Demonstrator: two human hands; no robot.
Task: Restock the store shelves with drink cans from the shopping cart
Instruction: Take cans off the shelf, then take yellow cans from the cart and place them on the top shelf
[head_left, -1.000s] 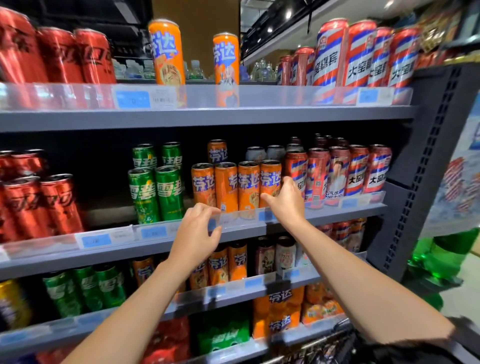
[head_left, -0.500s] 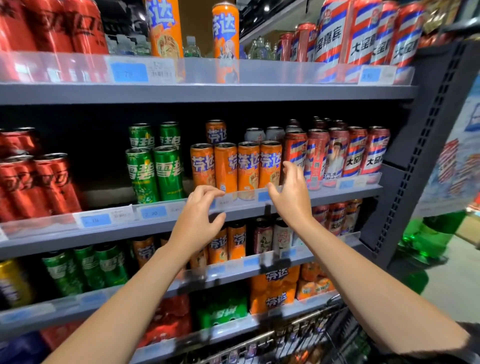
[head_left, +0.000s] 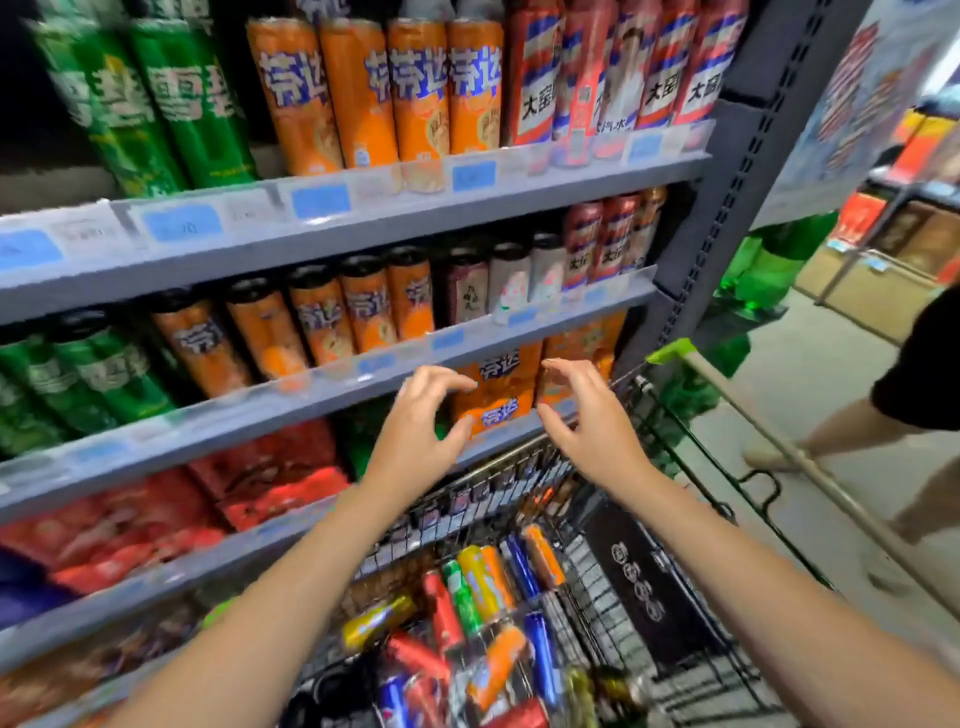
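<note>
My left hand (head_left: 418, 421) and my right hand (head_left: 587, 415) hover side by side above the far rim of the shopping cart (head_left: 524, 462), fingers loosely curled, holding nothing. Below them the cart holds several loose drink cans (head_left: 483, 613) in orange, yellow, green, red and blue, lying on their sides. Behind the hands stand the grey store shelves (head_left: 363, 228). Orange cans (head_left: 410, 93) stand on the upper shelf, with green cans (head_left: 156, 104) to their left and red-white-blue cans (head_left: 613, 78) to their right. More orange cans (head_left: 332, 322) line the shelf below.
Orange multipacks (head_left: 498, 389) sit on the low shelf just behind my hands; red packs (head_left: 260, 478) lie further left. The cart's green handle bar (head_left: 670, 351) runs to the right. A person's legs (head_left: 857, 431) stand in the aisle at right, near green bottles (head_left: 763, 270).
My view has dropped from the upper shelves to the cart. Both hands have left the shelf edge with the orange cans and come down together above the cart's far rim.
</note>
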